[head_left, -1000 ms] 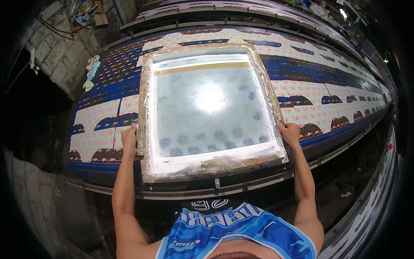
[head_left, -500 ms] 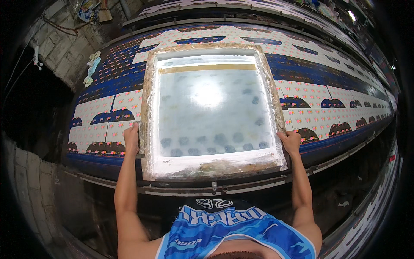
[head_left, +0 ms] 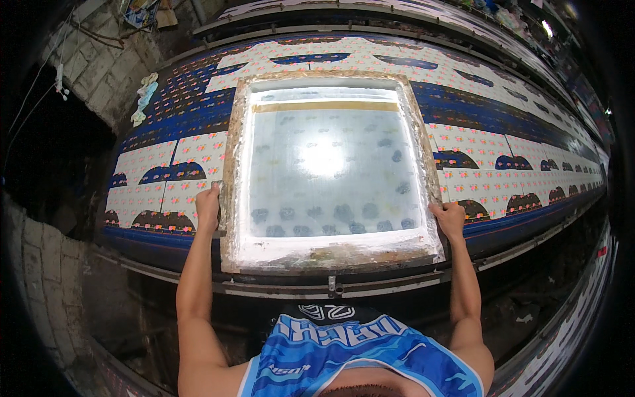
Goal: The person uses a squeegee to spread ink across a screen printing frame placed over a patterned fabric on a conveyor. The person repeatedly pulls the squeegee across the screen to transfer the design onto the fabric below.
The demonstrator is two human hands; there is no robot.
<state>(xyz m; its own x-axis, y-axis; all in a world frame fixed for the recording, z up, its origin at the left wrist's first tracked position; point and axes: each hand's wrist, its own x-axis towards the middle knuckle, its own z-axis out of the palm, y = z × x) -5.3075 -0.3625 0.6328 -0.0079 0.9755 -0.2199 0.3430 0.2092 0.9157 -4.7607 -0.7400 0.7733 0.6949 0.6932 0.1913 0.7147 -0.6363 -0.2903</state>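
A large square screen-printing frame lies flat on the long printing table in front of me. Pale translucent mesh fills it, with rows of dark blotches and a bright glare near the middle. White coating covers the frame's inner edges, and a tan strip crosses its far end. On the left edge my left hand is closed around the side. My right hand grips the opposite edge near its close corner. What lies directly beneath the frame shows only dimly through the mesh.
White fabric pieces with pink flower prints lie in rows on the dark blue table surface. A metal rail runs along the near edge. A crumpled pale cloth hangs at the far left, beside a block wall.
The frame and both hands have shifted slightly to the right over the table. My grip on both sides stays the same, and the view has tilted a little.
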